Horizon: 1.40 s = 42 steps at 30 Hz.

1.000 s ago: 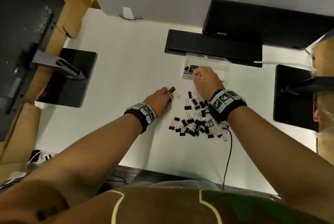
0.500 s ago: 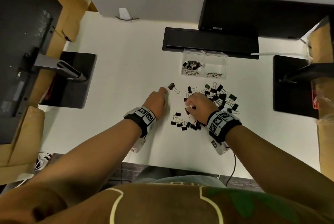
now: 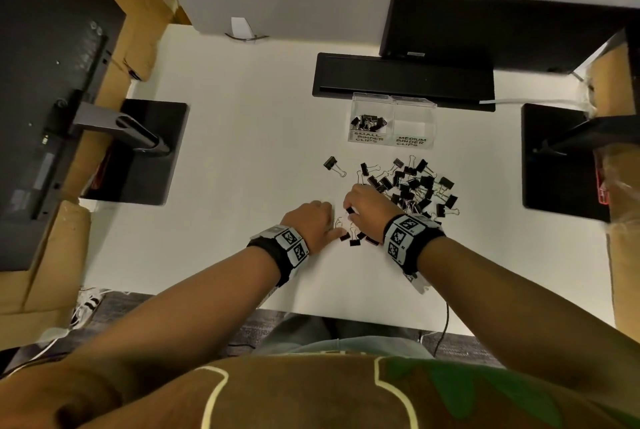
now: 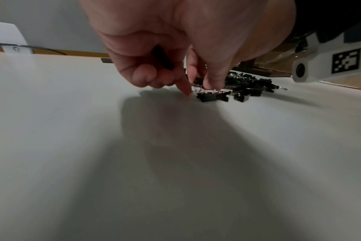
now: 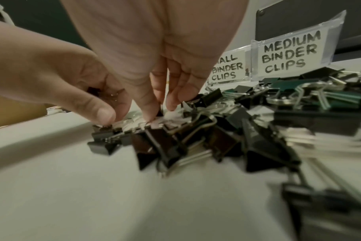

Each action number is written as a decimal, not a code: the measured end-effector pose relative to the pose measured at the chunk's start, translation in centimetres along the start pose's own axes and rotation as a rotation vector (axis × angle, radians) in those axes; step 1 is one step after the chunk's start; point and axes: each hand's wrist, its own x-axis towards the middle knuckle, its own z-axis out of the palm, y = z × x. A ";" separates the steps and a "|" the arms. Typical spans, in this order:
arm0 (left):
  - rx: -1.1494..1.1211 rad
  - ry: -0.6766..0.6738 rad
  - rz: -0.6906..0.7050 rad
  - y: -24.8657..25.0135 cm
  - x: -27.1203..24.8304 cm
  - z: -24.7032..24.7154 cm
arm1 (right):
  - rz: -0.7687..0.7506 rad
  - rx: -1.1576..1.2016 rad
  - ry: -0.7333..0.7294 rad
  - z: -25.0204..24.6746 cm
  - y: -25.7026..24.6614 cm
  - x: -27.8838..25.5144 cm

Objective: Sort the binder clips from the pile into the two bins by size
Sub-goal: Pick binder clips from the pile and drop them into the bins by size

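Observation:
A pile of black binder clips (image 3: pixel 412 186) lies on the white table (image 3: pixel 242 186), with small ones along its near edge (image 5: pixel 155 143). Behind it stand two clear bins. The small-clips bin (image 3: pixel 369 137) holds several clips, and no clips show in the medium-clips bin (image 3: pixel 412 141). One medium clip (image 3: pixel 334 165) lies alone to the left of the pile. My left hand (image 3: pixel 311 220) keeps a small clip (image 4: pixel 163 57) in its curled fingers while thumb and forefinger touch the near clips. My right hand (image 5: pixel 160 112) pinches a small clip (image 3: pixel 349 210) at the pile's near-left edge.
Black monitor bases stand at the left (image 3: pixel 138 151) and the right (image 3: pixel 561 158). A long black bar (image 3: pixel 401 80) lies just behind the bins. Cardboard boxes flank both sides. A cable (image 3: pixel 445 321) hangs over the table's front edge.
My right hand has come back from the small-clips bin to the near edge of the pile. My left hand has left the lone clip and moved right to the small clips.

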 end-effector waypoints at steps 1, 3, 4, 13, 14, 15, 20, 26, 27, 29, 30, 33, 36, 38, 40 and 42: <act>-0.021 0.013 0.002 0.0 0.2 0.2 | 0.007 0.021 0.026 0.0 0.2 0.0; -0.066 0.033 -0.003 0.2 0.6 0.4 | 0.014 0.049 0.059 -0.3 0.7 0.0; -0.082 0.042 -0.006 0.2 0.7 0.4 | 0.031 0.072 0.078 -0.6 0.8 -0.1; -0.195 0.051 -0.051 -0.1 1.9 0.3 | 0.384 0.574 0.525 -9.2 2.7 3.6; -0.194 0.050 -0.045 -0.1 2.0 0.3 | 0.414 0.612 0.547 -10.1 3.0 4.3; -0.184 0.046 -0.031 0.0 2.1 0.3 | 0.435 0.644 0.563 -10.8 3.3 4.9; -0.123 0.065 0.044 0.0 2.4 0.5 | 0.427 0.548 0.530 -11.8 4.1 6.2; -0.106 0.146 0.049 -0.1 3.4 0.0 | 0.299 0.478 0.420 -9.2 2.4 2.3; -0.091 0.133 0.041 0.0 3.7 -0.3 | 0.268 0.458 0.339 -8.1 1.9 1.3; -0.055 0.094 0.037 0.2 4.4 -0.8 | 0.171 0.390 0.141 -5.7 0.9 -0.5; -0.045 0.079 0.034 0.3 4.7 -1.0 | 0.110 0.317 0.038 -4.5 0.6 -1.2; -0.026 0.056 0.026 0.4 5.3 -1.3 | -0.060 0.042 -0.134 -1.7 -0.3 -2.9; 0.015 0.077 0.064 0.4 5.4 -1.1 | -0.135 -0.100 -0.129 -0.1 -0.3 -3.6; 0.042 0.109 0.086 0.4 5.4 -0.9 | -0.135 -0.092 -0.109 0.2 0.0 -3.6; 0.071 0.132 0.119 0.4 5.5 -0.9 | -0.117 -0.051 -0.081 0.1 0.3 -3.4; 0.100 0.131 0.158 0.6 5.4 -1.1 | -0.096 -0.021 -0.054 -0.1 0.5 -3.1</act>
